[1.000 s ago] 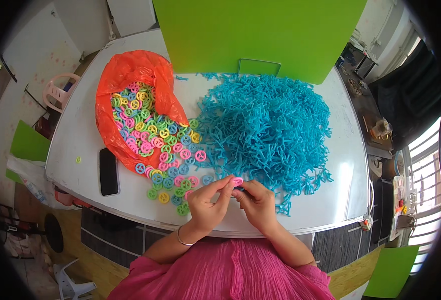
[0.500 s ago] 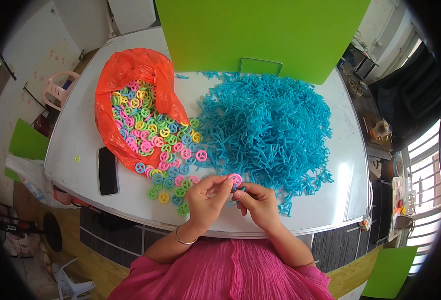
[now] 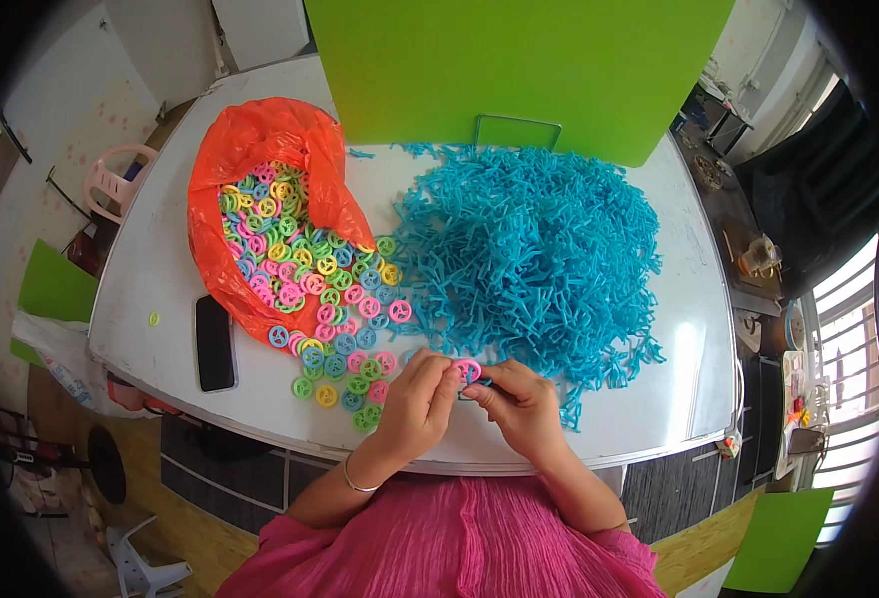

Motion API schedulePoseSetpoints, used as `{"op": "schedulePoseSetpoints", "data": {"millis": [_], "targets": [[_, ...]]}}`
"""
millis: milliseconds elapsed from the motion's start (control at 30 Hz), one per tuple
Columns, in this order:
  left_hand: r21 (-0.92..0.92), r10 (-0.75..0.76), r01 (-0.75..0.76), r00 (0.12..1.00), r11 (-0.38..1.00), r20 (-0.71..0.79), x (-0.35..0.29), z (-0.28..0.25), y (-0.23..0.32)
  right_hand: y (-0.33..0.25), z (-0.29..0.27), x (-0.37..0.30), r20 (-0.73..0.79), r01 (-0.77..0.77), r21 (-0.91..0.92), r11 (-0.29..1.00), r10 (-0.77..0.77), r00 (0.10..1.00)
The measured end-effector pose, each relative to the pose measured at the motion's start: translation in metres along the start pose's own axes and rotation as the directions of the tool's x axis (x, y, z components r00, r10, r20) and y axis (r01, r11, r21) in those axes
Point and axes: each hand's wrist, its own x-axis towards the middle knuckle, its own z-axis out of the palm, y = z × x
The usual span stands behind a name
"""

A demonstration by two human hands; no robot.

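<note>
My left hand point(image 3: 410, 407) pinches a small pink plastic wheel point(image 3: 469, 370) with spokes, close to the near edge of the table. Against it, my right hand point(image 3: 524, 407) pinches a small blue plastic piece point(image 3: 473, 379), mostly covered by the fingers. The two hands nearly meet at the wheel. Loose wheels in pink, green, yellow and blue point(image 3: 344, 344) spread left of my left hand, spilling from an open orange plastic bag point(image 3: 272, 130). Beyond my right hand rises a large heap of thin, branched blue plastic pieces point(image 3: 539, 254).
A black phone point(image 3: 214, 344) lies left of the bag on the white table point(image 3: 150, 269). One green ring point(image 3: 153, 319) sits farther left. An upright green board point(image 3: 519, 65) with a metal wire stand point(image 3: 519, 130) stands behind the blue heap. A pink chair point(image 3: 119, 179) is off the far left edge.
The wheel has moved slightly down, and both hands have drawn closer around it. The blue piece that showed below the wheel is now pressed up against it.
</note>
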Motion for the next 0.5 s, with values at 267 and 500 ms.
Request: {"op": "schedulePoseSetpoints", "data": {"millis": [267, 500], "targets": [[0.080, 0.155, -0.151, 0.987, 0.985, -0.051, 0.001, 0.002, 0.001, -0.006, -0.005, 0.003, 0.000, 0.061, -0.105, 0.993, -0.061, 0.998], [0.037, 0.198, -0.198, 0.980, 0.979, 0.003, 0.002, 0.000, -0.001, -0.005, -0.012, 0.002, 0.098, -0.014, -0.028, 0.999, 0.017, 0.995]]}}
